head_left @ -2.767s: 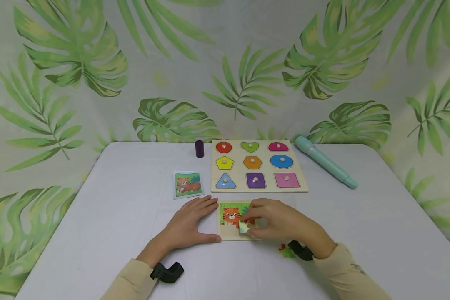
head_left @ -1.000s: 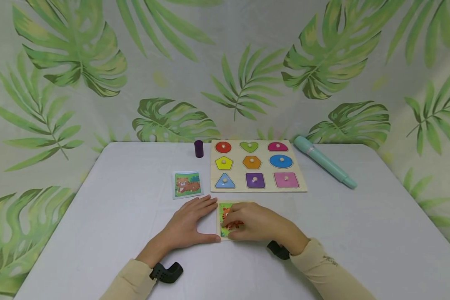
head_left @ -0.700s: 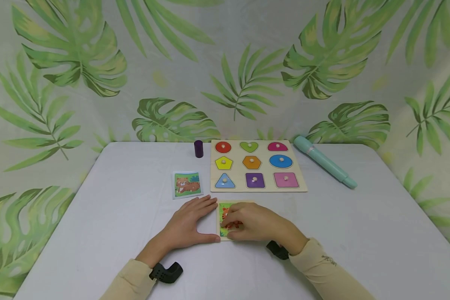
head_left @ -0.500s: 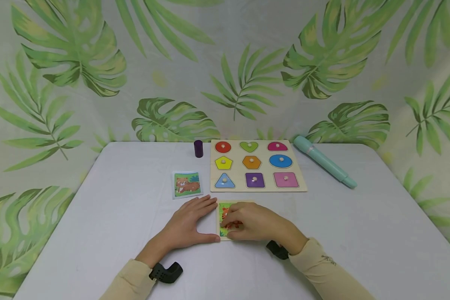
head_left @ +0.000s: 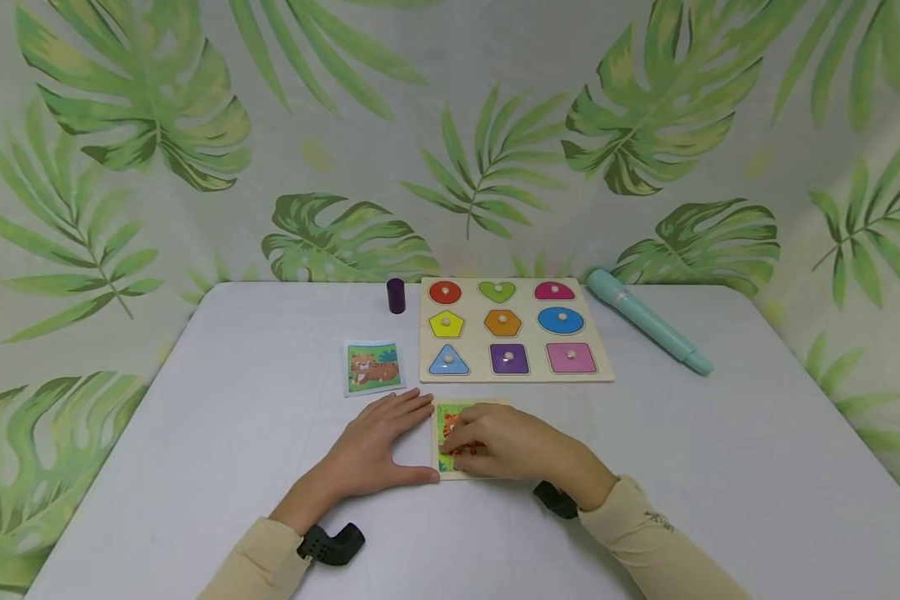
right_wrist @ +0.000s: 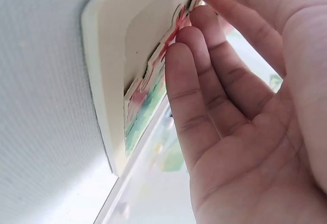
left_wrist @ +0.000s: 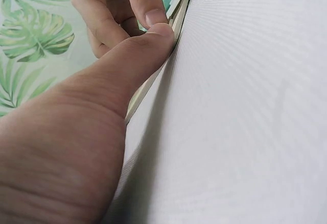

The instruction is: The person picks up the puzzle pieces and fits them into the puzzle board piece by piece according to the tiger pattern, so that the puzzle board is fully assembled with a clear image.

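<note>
My left hand [head_left: 378,442] lies with straight fingers and spread thumb along the left side of a small wooden jigsaw board [right_wrist: 153,20], touching its rim. Up close, the left thumb [left_wrist: 148,40] rests on the board's near edge. Over the tiger picture bends my right hand [head_left: 510,442], its thumb and index finger at a green puzzle piece [head_left: 447,463] in the lower left corner, pinching it as far as shows. Fitted pieces [right_wrist: 148,101] fill part of the recess; bare wood shows beside them. The right hand hides most of the picture.
A tiger picture card [head_left: 373,368] lies beyond the left hand. Behind the jigsaw stands a knob puzzle board [head_left: 472,342] with several coloured shapes. A dark purple cylinder [head_left: 396,296] and a mint-green stick-shaped tube [head_left: 648,321] flank it on the white table [head_left: 195,467].
My right hand has carried a puzzle piece leftward to the board's lower left corner and stayed there over the last second. The left hand has kept its place.
</note>
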Tool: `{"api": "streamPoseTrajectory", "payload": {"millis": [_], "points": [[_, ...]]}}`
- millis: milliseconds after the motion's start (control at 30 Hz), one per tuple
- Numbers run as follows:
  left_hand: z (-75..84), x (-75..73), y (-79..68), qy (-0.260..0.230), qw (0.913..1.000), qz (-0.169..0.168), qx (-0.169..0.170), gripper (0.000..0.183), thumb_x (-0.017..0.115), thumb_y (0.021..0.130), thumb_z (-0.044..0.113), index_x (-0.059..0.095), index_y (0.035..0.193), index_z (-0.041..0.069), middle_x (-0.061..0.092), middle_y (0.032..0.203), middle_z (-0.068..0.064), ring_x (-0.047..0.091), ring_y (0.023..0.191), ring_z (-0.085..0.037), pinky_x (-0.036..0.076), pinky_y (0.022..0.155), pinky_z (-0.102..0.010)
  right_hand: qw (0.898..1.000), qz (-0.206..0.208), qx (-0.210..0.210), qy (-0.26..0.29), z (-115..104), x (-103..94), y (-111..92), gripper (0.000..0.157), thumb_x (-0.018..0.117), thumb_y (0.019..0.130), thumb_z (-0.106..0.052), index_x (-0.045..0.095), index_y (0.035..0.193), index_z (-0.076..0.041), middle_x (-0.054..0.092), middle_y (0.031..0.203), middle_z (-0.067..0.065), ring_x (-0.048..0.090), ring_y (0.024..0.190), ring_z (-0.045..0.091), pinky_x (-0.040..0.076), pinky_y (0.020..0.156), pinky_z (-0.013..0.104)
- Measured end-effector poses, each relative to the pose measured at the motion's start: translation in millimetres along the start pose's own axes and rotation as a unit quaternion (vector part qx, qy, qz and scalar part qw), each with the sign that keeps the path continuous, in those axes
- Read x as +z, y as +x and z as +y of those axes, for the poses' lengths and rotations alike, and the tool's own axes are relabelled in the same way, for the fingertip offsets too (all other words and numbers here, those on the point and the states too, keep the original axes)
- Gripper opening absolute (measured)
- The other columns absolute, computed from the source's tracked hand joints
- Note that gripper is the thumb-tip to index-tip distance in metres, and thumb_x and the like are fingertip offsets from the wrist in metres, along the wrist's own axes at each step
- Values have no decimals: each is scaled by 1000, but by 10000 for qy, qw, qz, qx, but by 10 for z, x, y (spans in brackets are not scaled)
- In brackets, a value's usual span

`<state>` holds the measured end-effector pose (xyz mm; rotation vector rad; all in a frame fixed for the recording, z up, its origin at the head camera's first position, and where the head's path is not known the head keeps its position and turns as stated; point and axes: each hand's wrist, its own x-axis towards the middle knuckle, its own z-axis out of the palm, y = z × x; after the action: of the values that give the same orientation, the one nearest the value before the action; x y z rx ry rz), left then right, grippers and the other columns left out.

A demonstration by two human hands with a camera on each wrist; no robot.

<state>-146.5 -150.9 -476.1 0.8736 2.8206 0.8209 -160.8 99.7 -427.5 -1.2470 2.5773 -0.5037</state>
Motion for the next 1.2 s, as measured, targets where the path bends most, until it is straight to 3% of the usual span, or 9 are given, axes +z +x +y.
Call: {"api": "streamPoseTrajectory", "payload": {"millis": [1200], "points": [[-7, 8, 1, -3, 10000, 54, 15, 93, 75, 82, 68, 49, 155, 16, 42, 164, 4, 30, 156, -21, 25, 127, -53, 10000, 36, -1, -40, -25, -4, -19, 23, 77, 95, -29, 80, 116, -22, 73, 108, -9, 63, 102, 9, 57, 97, 30]]}}
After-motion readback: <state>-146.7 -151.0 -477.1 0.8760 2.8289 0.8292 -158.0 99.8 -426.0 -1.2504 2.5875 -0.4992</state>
